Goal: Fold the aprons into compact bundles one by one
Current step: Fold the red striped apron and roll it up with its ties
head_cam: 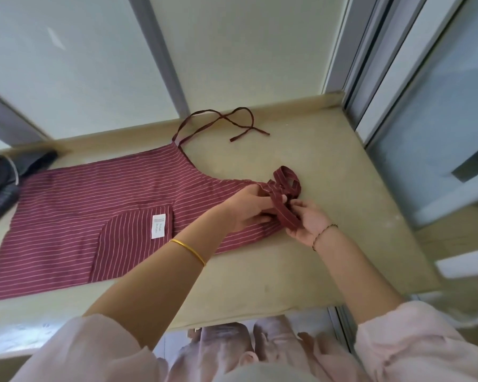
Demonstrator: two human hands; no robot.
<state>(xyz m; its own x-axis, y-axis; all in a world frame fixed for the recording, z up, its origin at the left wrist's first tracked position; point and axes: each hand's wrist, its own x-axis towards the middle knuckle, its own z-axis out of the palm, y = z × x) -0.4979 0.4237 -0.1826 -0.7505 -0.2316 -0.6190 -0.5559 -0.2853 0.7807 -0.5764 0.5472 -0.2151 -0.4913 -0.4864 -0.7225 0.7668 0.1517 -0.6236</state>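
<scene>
1. At the bottom of the frame, pale pink sleeves [425, 343] are reaching up from both lower corners, and patterned floor is showing between them.
2. A beige table [260, 277] is filling the middle of the frame, its top faintly scuffed and stained.
3. The left hand [249, 210], with a gold bangle [188, 248] on its arm, and the right hand [305, 224], wearing a thin bracelet, are meeting at centre right; the fingers of both are curling round the looped neck strap [286, 188], pinching it.
4. The maroon striped apron [94, 205] is lying flat across the left half of the table, its pocket carrying a white label [158, 226].
5. Dark fabric [3, 177] is sitting at the left edge.
6. A thin waist tie [232, 122] is trailing toward the table's far edge.
7. Beyond, frosted window panes [232, 51] with grey frames are lining the upper frame, and a sliding glass frame is running down the right.
</scene>
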